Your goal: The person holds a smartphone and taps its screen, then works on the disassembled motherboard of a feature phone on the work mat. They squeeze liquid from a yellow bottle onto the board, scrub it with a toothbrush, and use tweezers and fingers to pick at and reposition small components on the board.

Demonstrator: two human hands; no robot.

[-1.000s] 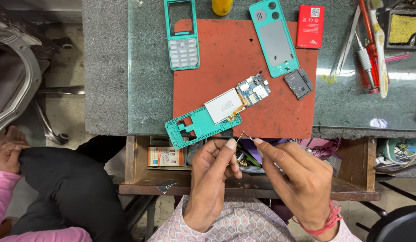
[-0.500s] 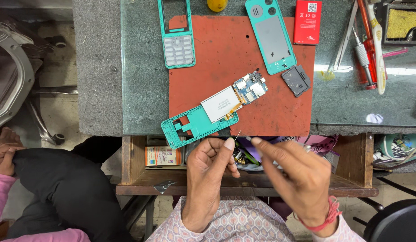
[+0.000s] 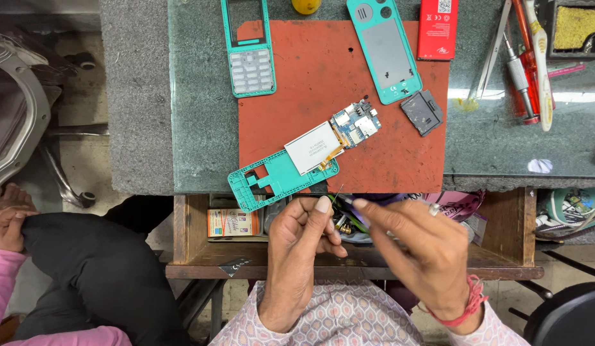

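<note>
Both hands work over the open wooden drawer (image 3: pixel 502 256) just below the near edge of the grey stone tabletop (image 3: pixel 195 96). The left hand (image 3: pixel 304 250) has its grip pressed together, thumb and forefinger pinching a very fine, thin green strand (image 3: pixel 336 194) that pokes up past the thumbnail. The right hand (image 3: pixel 425 250) reaches across with its forefinger and thumb closed toward that same spot; whether it pinches the strand or a slender tool there, I cannot tell.

By the look of it, the step in hand is fine handling of that small wire-like piece, held between the two hands. Such work calls for a steady pinch and little force, since the strand looks thin and bendable.

On the flat, matte red rubber mat (image 3: pixel 400 160) lies the opened teal plastic phone frame (image 3: pixel 272 182) at the mat's near edge, overhanging the tabletop's near edge, with a white rectangular screen panel (image 3: pixel 310 148) and a small blue circuit board (image 3: pixel 356 125) studded with metal parts. A teal keypad front cover (image 3: pixel 249 57) and a smooth teal back cover (image 3: pixel 384 51) lie toward the far edge.
</note>
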